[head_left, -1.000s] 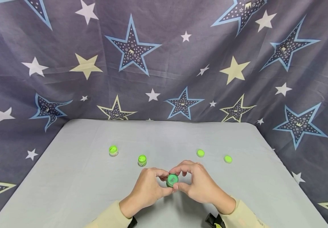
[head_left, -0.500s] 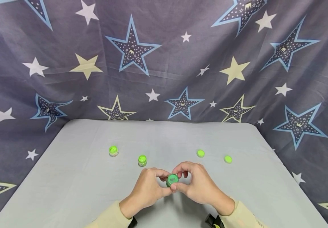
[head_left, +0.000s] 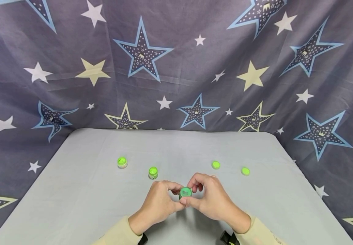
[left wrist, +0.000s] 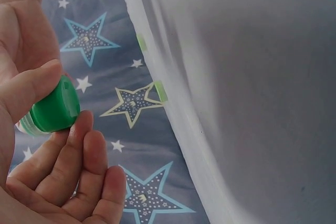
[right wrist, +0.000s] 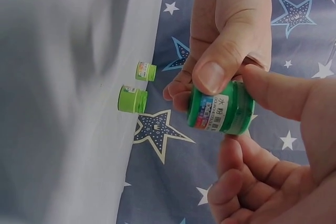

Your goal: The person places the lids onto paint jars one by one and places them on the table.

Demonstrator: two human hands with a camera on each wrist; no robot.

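Note:
A small green paint jar [head_left: 185,192] is held off the table between both hands, its round top tilted toward me. My left hand [head_left: 159,201] grips the jar body from the left, thumb in front and fingers behind. From the right, my right hand [head_left: 214,200] pinches around the jar's top end with thumb and index finger. In the right wrist view a printed label [right wrist: 212,113] shows on the jar's side. The left wrist view shows the jar's smooth green end [left wrist: 65,103] beyond the left thumb. Fingers cover part of the jar.
Two lime-green paint jars, one farther left [head_left: 122,162] and one nearer [head_left: 153,173], stand uncapped on the grey-covered table [head_left: 81,190]. Two lime-green lids [head_left: 215,164] lie at the right. A starry curtain [head_left: 176,68] hangs behind the table.
My right thumb has slid slightly left across the jar's near side, while its index finger has shifted right at the far side. The left hand and the jar stay almost still.

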